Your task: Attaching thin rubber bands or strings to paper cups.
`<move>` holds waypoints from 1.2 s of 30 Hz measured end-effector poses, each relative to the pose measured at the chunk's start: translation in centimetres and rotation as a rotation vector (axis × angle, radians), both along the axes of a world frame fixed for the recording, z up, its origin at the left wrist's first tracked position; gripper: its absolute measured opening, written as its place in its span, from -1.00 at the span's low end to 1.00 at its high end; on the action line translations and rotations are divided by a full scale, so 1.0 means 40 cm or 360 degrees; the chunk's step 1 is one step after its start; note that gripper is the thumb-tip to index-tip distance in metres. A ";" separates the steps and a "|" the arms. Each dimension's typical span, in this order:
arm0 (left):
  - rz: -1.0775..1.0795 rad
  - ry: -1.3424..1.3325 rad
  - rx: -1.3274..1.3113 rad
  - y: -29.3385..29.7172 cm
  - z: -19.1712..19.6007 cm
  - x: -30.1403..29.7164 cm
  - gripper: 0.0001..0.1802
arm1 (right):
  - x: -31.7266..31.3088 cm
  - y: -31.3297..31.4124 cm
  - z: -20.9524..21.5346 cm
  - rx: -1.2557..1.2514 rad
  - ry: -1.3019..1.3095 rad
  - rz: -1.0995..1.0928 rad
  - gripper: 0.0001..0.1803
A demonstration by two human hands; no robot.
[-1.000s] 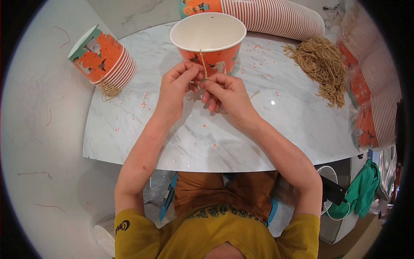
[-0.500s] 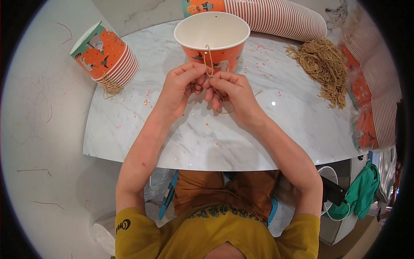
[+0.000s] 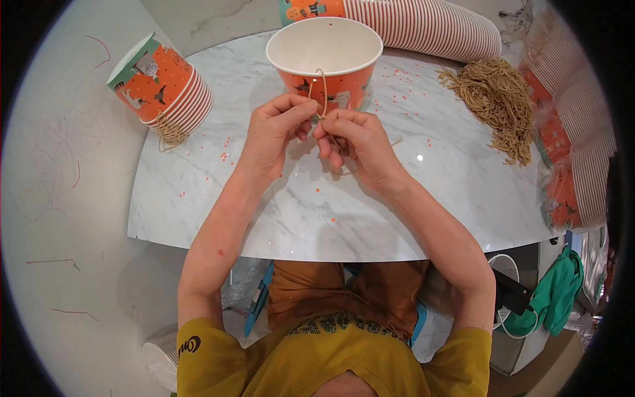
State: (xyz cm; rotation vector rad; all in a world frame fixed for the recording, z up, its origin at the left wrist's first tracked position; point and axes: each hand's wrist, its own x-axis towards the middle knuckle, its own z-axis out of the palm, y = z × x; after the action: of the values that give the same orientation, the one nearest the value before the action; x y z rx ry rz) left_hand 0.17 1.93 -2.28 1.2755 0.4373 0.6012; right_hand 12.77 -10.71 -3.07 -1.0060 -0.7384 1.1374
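An orange paper bucket point(image 3: 360, 81) with a white rim stands upright in front of me. A tan string point(image 3: 325, 86) loops up over its near side, just under the rim. My left hand point(image 3: 283, 129) pinches the string between thumb and forefinger, left of where its strands meet. Close beside it, my right hand point(image 3: 357, 135) also pinches the string, at the point where the strands come together. Loose string ends hang below the right fingers. Whether a knot is formed there I cannot tell.
At the left leans a stack of orange buckets point(image 3: 155, 83) with tan strings point(image 3: 170, 131) hanging at it. A long nested stack of buckets point(image 3: 423, 30) lies at the back. A heap of tan strings point(image 3: 496, 106) and plastic-wrapped buckets point(image 3: 575, 132) are on the right. Orange paper dots speckle the marble table point(image 3: 430, 218).
My hands have drawn slightly apart, with the left fingers a little farther from the right ones. The string loop now looks wider. The bucket has barely shifted.
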 end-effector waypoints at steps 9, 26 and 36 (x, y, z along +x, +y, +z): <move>-0.0187 0.0011 -0.0086 -0.012 0.017 -0.001 -0.84 | 0.002 -0.002 0.001 -0.0003 0.0056 -0.0033 -0.77; -0.0168 -0.0003 -0.0045 -0.021 0.032 -0.005 -0.92 | -0.002 -0.004 0.002 0.0003 -0.0069 0.0065 -0.80; -0.0169 0.0003 -0.0365 -0.010 0.016 -0.006 -0.89 | -0.012 -0.009 0.019 -0.0051 0.0078 -0.0046 -0.73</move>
State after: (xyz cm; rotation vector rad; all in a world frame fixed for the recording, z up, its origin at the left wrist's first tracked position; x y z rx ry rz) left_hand -0.06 1.53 -1.65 1.0731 0.4243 0.4465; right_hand 12.31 -11.07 -2.31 -1.0089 -0.6663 1.1477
